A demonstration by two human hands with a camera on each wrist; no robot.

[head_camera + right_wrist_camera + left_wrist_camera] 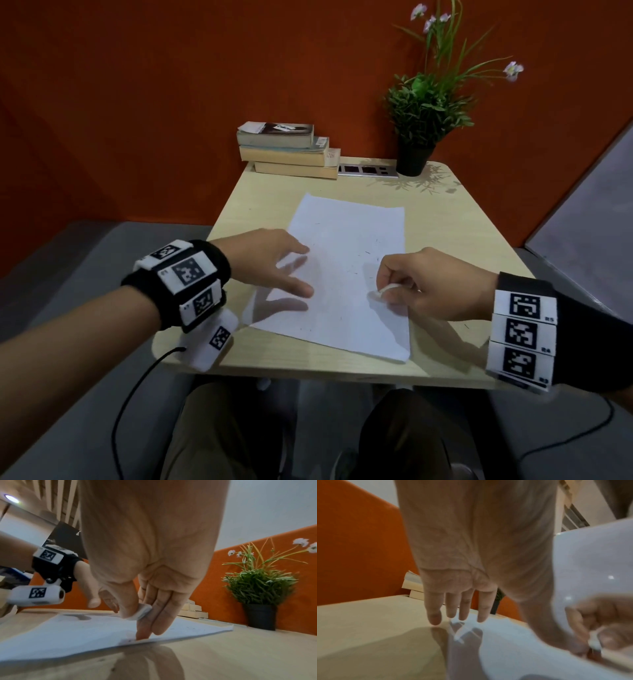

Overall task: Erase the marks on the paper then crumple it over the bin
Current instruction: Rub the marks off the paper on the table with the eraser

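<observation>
**Eraser in one hand, other hand hovering at the sheet's edge**

So the white sheet of paper point(346, 270) is lying flat on the light wooden table point(455, 240), roughly in the middle, turned a bit askew to the table edge. There are some small dark marks and specks scattered on it, mostly toward the right half.

The right hand point(435, 284) has a small white eraser point(383, 292) pinched between the thumb and index finger. In the right wrist view the eraser point(139, 612) sits just above the sheet, and the other fingertips point(142, 635) come down to the paper near its close edge. Can't quite tell if the eraser itself is touching the sheet.

The left hand point(270, 260) is at the left edge of the paper with fingers straight and spread. From the left wrist view its fingers point(435, 615) look just above the surface with their shadows underneath, holding nothing, but it's blurry.

At the back of the table: a stack of books point(287, 150), a potted plant with small pale flowers point(428, 113) in a black pot, and a socket strip point(368, 170) between them, all against an orange wall point(171, 102). No bin visible in any view.
</observation>
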